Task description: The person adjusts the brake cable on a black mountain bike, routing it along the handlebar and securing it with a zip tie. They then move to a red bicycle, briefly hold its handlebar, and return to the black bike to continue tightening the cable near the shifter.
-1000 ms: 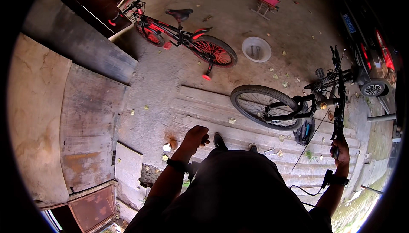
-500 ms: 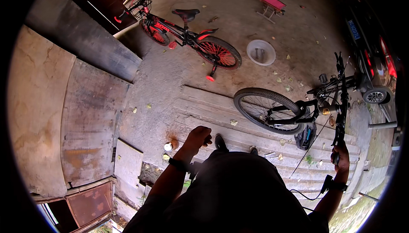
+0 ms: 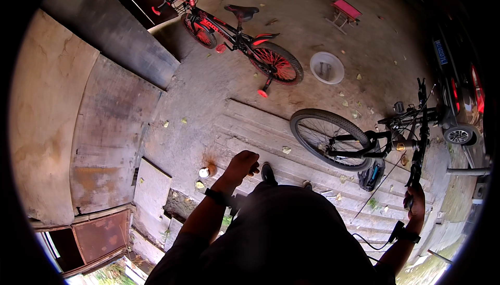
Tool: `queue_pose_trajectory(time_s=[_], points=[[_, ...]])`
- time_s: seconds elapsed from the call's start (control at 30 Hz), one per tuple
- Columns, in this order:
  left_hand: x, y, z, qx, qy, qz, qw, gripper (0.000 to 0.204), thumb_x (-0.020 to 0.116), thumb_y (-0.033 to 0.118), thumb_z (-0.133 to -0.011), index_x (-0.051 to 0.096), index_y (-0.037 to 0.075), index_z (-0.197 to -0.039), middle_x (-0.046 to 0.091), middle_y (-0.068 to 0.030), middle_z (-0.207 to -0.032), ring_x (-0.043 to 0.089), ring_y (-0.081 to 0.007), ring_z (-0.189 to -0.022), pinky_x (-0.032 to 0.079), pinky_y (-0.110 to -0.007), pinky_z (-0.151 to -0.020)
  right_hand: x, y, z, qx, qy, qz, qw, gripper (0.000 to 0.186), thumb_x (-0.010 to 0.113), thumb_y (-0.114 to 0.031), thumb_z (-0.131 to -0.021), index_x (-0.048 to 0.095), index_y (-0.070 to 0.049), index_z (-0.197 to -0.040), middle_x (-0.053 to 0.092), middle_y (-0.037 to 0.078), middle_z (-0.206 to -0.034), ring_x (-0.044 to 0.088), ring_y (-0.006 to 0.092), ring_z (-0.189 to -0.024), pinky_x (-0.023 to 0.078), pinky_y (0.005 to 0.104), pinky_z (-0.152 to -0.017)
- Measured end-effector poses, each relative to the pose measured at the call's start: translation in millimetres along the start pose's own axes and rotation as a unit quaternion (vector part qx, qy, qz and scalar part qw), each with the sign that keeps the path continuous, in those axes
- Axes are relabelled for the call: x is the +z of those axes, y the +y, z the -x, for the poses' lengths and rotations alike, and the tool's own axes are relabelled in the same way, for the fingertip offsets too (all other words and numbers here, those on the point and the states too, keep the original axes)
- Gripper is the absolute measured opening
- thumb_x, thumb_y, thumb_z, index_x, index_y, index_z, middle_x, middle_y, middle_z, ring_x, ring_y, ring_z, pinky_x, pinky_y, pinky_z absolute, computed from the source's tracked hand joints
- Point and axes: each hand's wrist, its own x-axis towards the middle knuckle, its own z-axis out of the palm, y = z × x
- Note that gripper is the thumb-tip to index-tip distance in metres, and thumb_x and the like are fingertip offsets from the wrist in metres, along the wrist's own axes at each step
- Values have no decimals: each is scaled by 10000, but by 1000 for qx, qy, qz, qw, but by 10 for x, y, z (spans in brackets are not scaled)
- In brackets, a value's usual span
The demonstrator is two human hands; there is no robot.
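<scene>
My right hand (image 3: 415,201) is wrapped round one end of the handlebar (image 3: 418,152) of a black bicycle (image 3: 369,144). The bicycle's knobby front wheel (image 3: 302,134) points left, over concrete strips on the ground. Held out in front of my body, my left hand (image 3: 242,165) is closed with its fingers curled, and nothing shows in it. It is nearest to my shoe (image 3: 267,173) and to a small white-topped container (image 3: 204,172) on the ground, touching neither. Dark bands sit on both my wrists.
A black-and-red bicycle with training wheels (image 3: 229,34) stands ahead on the left. Beyond the wheel are a white basin (image 3: 327,67) and a pink-topped folding stool (image 3: 347,9). A dark car (image 3: 458,87) is at right; large boards (image 3: 107,144) lean at left. A dark bag (image 3: 371,175) lies behind the wheel.
The view has turned a little, so the ground, stool and basin sit slightly lower and farther right. My right hand stays on the handlebar; my left stays closed in front of me.
</scene>
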Motion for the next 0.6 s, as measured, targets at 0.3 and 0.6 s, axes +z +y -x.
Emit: queue_pose_trajectory(time_s=[0.3, 0.6], points=[[-41, -9, 18, -4, 8, 13, 1000, 307, 617, 302, -971, 611, 9, -1063, 651, -88, -853, 657, -180, -684, 503, -307, -576, 110, -223, 156, 1, 56, 92, 994, 380, 604, -185, -915, 537, -75, -1273, 606, 44, -763, 589, 133, -590, 500, 278, -521], [-162, 66, 20, -8, 12, 1, 1000, 279, 630, 333, -968, 631, 55, -1003, 649, -47, -818, 652, -157, -708, 513, -306, -609, -26, -69, 84, 0, 64, 82, 995, 444, 616, -173, -919, 503, -82, -1338, 627, 35, -797, 589, 108, -619, 472, 240, -514]])
